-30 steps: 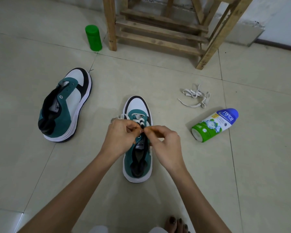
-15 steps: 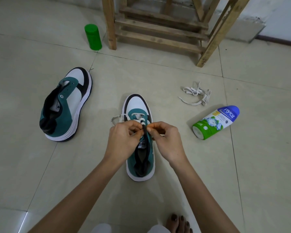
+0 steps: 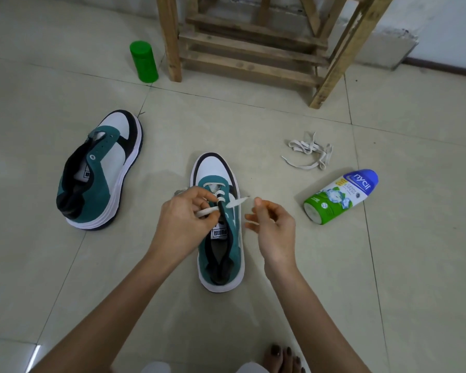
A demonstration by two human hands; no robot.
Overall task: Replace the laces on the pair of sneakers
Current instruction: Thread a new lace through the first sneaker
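Note:
A green, white and black sneaker stands on the floor in front of me, toe pointing away. A white lace runs through its front eyelets, and one free end sticks out to the right. My left hand pinches the lace's other end over the tongue. My right hand hovers just right of the shoe, fingers loosely curled, holding nothing. The second sneaker, without a lace, lies tipped on its side to the left. A loose white lace lies bunched on the tiles at the right.
A green and blue powder bottle lies on its side right of the shoe. A green cylindrical container stands by the leg of a wooden stool at the back. My bare toes show at the bottom edge.
My right hand let go of the lace end and drew away to the right. The lace end now pokes out across the shoe. My left hand keeps its pinch.

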